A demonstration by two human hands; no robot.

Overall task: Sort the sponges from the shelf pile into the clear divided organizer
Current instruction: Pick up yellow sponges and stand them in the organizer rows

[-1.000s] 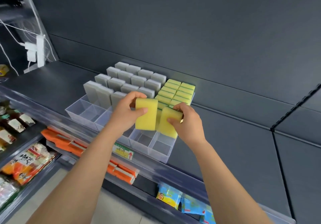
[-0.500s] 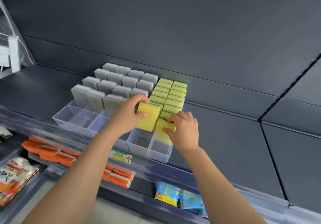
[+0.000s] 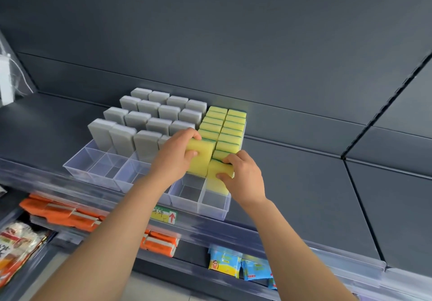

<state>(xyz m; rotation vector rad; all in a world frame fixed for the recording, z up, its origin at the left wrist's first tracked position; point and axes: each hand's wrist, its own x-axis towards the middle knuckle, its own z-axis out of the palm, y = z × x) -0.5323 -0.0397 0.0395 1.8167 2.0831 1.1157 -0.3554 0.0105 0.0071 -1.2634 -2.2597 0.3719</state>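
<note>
My left hand [image 3: 174, 158], centre of frame, grips a yellow sponge [image 3: 201, 158] held upright, thumb on its near face and fingers curled over its top edge. It sits over the second column from the right of the clear divided organizer [image 3: 211, 209]; I cannot tell whether its lower edge is inside a compartment.

My right hand [image 3: 245, 176], just right of it, pinches a second yellow sponge [image 3: 218, 172] between thumb and curled fingers. That sponge's lower end is down between the clear walls of the rightmost column, just behind the front-right compartment. The two sponges touch side by side.

The organizer stands on the dark grey shelf [image 3: 304, 183] at its front edge. Grey sponges [image 3: 146, 117] stand upright in its left and middle columns. Yellow-and-green sponges [image 3: 225, 125] fill the two right columns behind my hands.

Lower frame: a price label [image 3: 164, 215] on the shelf rail, orange packets [image 3: 67, 214] at left, blue packets [image 3: 233, 265] lower right.
</note>
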